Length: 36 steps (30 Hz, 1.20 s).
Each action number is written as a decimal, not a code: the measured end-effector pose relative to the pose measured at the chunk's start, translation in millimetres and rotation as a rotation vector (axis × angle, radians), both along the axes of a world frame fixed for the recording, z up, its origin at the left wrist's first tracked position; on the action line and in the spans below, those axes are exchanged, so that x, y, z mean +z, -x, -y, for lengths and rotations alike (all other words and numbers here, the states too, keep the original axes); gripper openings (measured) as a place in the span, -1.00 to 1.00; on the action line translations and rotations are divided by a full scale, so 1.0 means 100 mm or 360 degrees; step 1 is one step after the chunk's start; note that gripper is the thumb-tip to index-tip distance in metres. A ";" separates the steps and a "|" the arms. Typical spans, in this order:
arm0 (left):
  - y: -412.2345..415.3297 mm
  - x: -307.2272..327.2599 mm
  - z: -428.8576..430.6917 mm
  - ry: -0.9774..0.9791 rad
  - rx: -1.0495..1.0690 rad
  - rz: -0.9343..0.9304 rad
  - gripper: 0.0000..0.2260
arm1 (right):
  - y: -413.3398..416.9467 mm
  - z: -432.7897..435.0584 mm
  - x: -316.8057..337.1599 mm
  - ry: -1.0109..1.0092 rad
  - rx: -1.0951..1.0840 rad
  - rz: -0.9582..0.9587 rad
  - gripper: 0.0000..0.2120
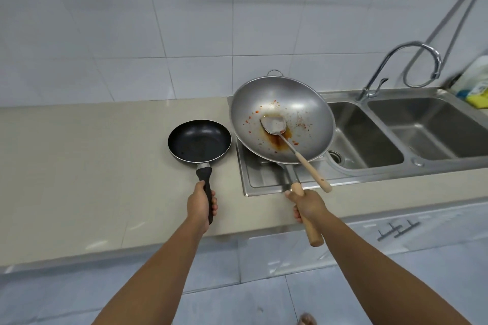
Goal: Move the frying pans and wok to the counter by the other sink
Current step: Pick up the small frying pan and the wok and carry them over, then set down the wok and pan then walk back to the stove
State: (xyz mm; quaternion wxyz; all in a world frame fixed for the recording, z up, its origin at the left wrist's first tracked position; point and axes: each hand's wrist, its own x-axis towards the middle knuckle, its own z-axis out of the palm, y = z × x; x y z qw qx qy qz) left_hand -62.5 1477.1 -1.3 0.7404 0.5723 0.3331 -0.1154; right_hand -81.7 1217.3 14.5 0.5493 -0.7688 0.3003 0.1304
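Observation:
A small black frying pan (198,142) is over the beige counter (92,155), just left of the sink unit; I cannot tell whether it rests on the counter. My left hand (201,203) is closed around its black handle. A large steel wok (282,119), smeared with red sauce, is tilted over the sink's steel drainboard (261,177). My right hand (307,204) grips the wok's long wooden handle. A metal spatula (274,125) with a wooden grip lies inside the wok, its handle sticking out over the rim toward me.
A double steel sink (427,129) lies to the right, with a curved tap (380,79) behind it. A white and yellow bottle (478,82) stands at the far right. White tiled wall behind; cabinet fronts with handles (398,228) below the counter edge.

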 end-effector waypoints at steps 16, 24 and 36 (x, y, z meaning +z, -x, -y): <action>0.11 -0.11 -0.18 -0.0569 -0.0188 0.0057 -0.66 | 0.21 -0.26 0.18 0.0794 0.0302 0.0012 -0.74; 0.10 0.36 0.11 -0.1300 -0.0363 0.0431 -0.54 | 0.22 -0.22 0.50 0.0758 0.0494 0.0382 -0.65; -0.40 1.03 2.04 -0.2328 -0.1600 0.1276 -0.50 | 0.29 1.24 0.77 0.1503 0.0490 0.0166 -0.45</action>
